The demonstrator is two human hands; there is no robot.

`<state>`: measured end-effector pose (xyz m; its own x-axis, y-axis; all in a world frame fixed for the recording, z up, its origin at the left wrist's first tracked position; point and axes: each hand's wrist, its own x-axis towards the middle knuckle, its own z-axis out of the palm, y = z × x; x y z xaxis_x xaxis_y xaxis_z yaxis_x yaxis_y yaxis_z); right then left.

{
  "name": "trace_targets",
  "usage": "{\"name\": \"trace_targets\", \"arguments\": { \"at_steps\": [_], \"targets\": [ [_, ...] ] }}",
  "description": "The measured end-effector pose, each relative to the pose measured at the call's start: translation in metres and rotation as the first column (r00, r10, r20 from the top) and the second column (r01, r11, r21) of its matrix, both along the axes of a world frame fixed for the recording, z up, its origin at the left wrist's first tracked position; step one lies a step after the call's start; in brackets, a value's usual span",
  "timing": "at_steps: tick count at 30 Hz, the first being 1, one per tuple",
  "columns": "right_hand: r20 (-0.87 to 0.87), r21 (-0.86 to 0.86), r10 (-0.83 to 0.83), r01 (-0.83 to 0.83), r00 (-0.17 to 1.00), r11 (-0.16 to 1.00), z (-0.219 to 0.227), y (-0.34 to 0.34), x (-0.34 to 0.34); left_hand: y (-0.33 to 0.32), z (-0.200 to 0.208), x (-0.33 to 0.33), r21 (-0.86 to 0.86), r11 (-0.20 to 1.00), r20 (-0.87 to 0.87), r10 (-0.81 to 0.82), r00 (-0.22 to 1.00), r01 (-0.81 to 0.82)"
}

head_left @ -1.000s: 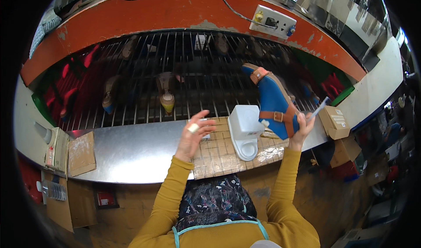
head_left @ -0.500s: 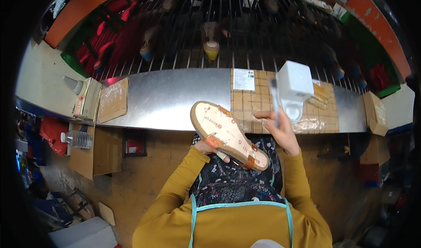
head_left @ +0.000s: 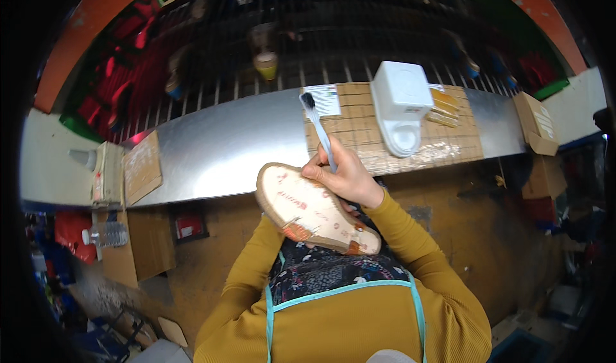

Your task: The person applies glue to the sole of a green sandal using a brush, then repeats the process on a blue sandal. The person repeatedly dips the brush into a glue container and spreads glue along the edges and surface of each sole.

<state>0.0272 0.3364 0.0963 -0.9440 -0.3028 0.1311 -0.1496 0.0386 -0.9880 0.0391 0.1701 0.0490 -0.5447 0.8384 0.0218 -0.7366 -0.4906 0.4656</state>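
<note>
A sandal [head_left: 314, 202] with a pale printed footbed, a tan edge and orange-brown straps lies tilted above my lap, toe end up to the left. The sandal hides nearly all of my left hand, whose mustard sleeve [head_left: 253, 254] runs in beneath it; the hand supports the sandal from below. In my closed right hand [head_left: 343, 174] is a toothbrush-like brush [head_left: 319, 129] with a pale blue-grey handle. Its black bristles point up and away, clear of the sandal. The fingers of the right hand are at the sandal's upper right edge; whether they touch it I cannot tell.
Ahead runs a metal ledge [head_left: 224, 132] with a cardboard sheet [head_left: 359, 103]. A white plastic box-shaped holder with a round cup [head_left: 403, 106] stands there, beside yellowish strips [head_left: 446, 106]. Behind is a barred rack carrying several shoes. A bottle [head_left: 109, 233] and cartons [head_left: 144, 251] stand left.
My right hand has brought the brush leftward from beside the white holder to the sandal's edge. The sandal is turned slightly, and the whole view has shifted.
</note>
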Motion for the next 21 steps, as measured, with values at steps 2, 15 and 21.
{"name": "trace_targets", "arguments": {
  "at_steps": [2, 15, 21],
  "targets": [
    [-0.240, 0.118, -0.150, 0.183, 0.959, 0.976, 0.002, 0.019, 0.015, -0.017, -0.025, 0.019, -0.002, 0.996, -0.008, -0.089, 0.996, 0.089],
    [-0.679, 0.592, -0.530, 0.806, 0.508, 0.014, -0.022, 0.158, 0.076, -0.056, -0.066, 0.023, 0.194, 0.824, -0.357, 0.565, 0.744, -0.533],
    [-0.777, 0.564, -0.368, 0.824, 0.510, -0.049, -0.029, 0.162, 0.057, -0.083, 0.019, 0.004, 0.387, 0.801, -0.444, 0.597, 0.669, -0.458]
  ]
}}
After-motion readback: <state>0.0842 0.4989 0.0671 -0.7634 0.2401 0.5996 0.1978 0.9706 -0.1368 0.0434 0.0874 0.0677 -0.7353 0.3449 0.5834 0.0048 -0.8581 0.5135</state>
